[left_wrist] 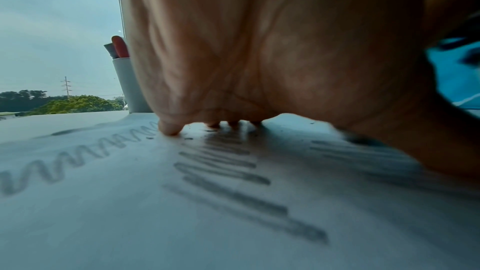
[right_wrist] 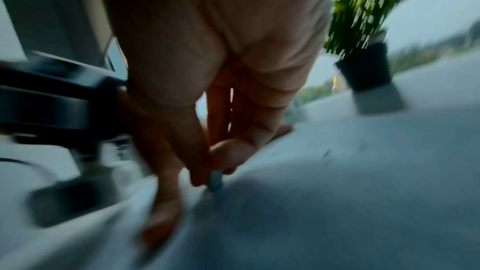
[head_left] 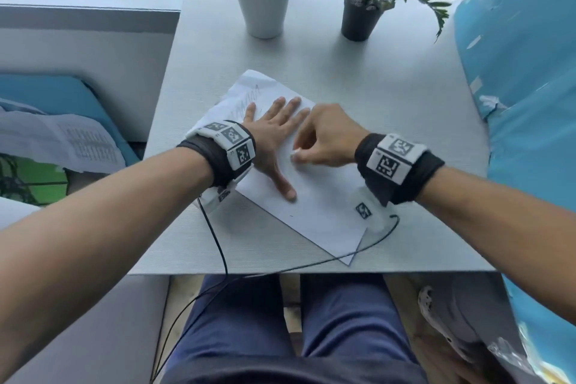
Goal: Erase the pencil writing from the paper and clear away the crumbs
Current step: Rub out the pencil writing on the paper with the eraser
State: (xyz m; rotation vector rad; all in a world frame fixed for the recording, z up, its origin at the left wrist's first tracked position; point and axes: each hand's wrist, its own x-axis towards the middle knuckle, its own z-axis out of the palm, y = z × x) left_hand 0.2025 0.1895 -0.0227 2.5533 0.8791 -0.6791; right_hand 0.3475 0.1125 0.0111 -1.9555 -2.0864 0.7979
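Note:
A white sheet of paper [head_left: 324, 212] lies slanted on the grey table [head_left: 405, 97]. Pencil scribbles [head_left: 249, 95] show at its far corner, and zigzag pencil lines [left_wrist: 223, 167] run under the palm in the left wrist view. My left hand [head_left: 274, 131] lies flat on the sheet with fingers spread, pressing it down. My right hand [head_left: 324, 140] pinches a small white eraser [head_left: 294, 153] with its tip on the paper, just right of my left hand. In the blurred right wrist view the eraser [right_wrist: 215, 182] sticks out below the fingertips. Dark crumbs [left_wrist: 189, 138] lie near my left fingertips.
A white cup of pens [head_left: 265, 6] and a potted plant [head_left: 361, 12] stand at the table's far edge by the window. Blue cushions [head_left: 523, 87] flank the right side. Black wrist cables [head_left: 218, 246] trail over the near table edge.

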